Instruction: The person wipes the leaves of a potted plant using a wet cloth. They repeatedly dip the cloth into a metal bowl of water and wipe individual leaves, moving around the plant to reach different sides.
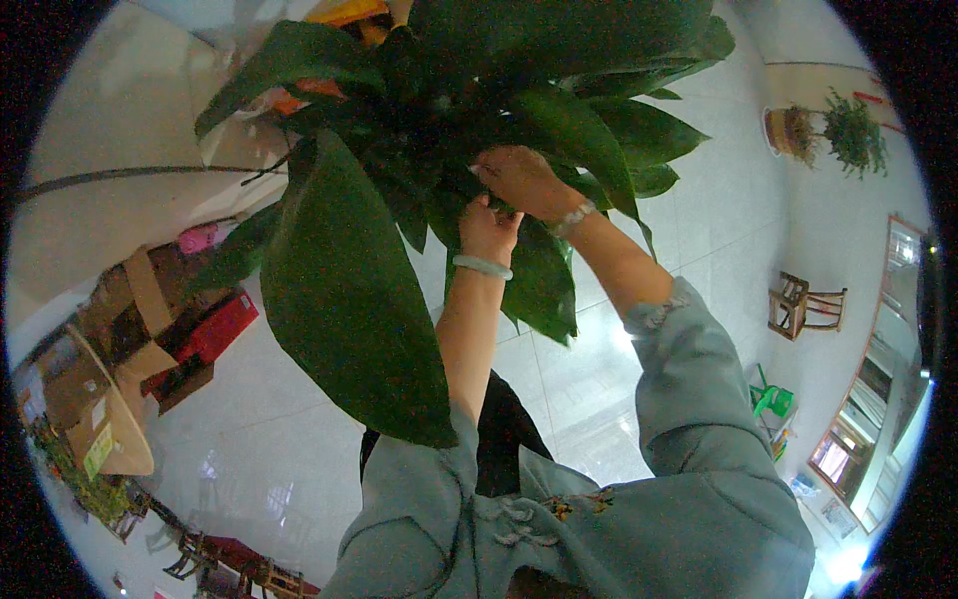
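Note:
A large potted-type plant with broad dark green leaves (349,290) fills the upper middle of the head view; its base is hidden by the foliage. Among the leaves, my left hand (488,232), with a pale bangle at the wrist, is closed with the thumb up, on the edge of a leaf (542,285) that hangs down beside it. Just above and to the right, my right hand (524,182), wearing a beaded bracelet, reaches in from the right with bent fingers. Its fingertips are partly lost in shadow, and what they pinch cannot be made out.
Cardboard boxes (150,285), a red box (218,327) and a straw hat (125,429) are at the left. Wooden chairs stand at lower left. To the right are a small wooden chair (788,304), a green stool (770,399) and a hanging plant (854,135).

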Available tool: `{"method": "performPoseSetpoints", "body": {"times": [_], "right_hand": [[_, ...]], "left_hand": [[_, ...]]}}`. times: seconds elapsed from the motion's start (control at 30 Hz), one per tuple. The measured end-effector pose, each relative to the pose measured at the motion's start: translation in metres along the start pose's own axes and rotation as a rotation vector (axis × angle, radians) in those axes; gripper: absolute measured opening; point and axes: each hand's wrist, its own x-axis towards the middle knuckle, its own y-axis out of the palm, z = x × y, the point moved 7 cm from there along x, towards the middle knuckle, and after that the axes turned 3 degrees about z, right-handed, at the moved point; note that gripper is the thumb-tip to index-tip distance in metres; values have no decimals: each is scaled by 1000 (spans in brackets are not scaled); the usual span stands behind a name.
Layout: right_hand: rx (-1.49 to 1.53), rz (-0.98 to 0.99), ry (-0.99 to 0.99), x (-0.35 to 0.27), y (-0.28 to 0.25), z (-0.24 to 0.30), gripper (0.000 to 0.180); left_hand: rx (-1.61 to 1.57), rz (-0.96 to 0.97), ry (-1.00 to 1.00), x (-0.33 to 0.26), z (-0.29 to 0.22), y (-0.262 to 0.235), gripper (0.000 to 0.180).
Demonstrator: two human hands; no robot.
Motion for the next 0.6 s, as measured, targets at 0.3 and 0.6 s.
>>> {"method": "performPoseSetpoints", "body": {"times": [0.3, 0.6], "right_hand": [[-2, 313, -102, 44, 57, 20, 19], [112, 32, -57, -85, -17, 63, 18]], "left_hand": [[272, -5, 171, -20, -36, -27, 26], [84, 318, 27, -75, -16, -3, 33]]}}
